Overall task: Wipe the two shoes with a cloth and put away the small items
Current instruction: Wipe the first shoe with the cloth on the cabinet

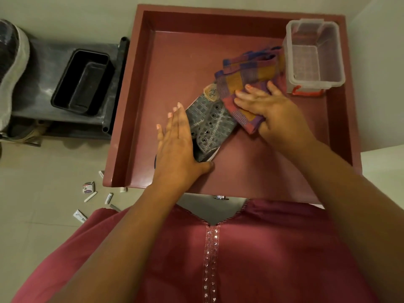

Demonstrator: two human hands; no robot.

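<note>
On the red tray-like worktop (140, 110) a grey shoe (209, 125) lies near the middle, steadied by the left hand (177, 147), which rests flat against its side with fingers straight and together. The right hand (269, 108) presses a checked cloth (247, 73) onto the shoe's toe end, fingers straight, thumb tucked under the cloth's corner. A clear plastic box (314, 57) stands at the far right, and small items (89, 189) lie scattered on the floor (43, 171) to the left.

Both bare forearms reach forward from the bottom edge. Left hand (178, 145) flat, fingers straight and together, thumb spread out to the side. Right hand (271, 110) palm down, fingers extended, pressing, thumb tucked under.
</note>
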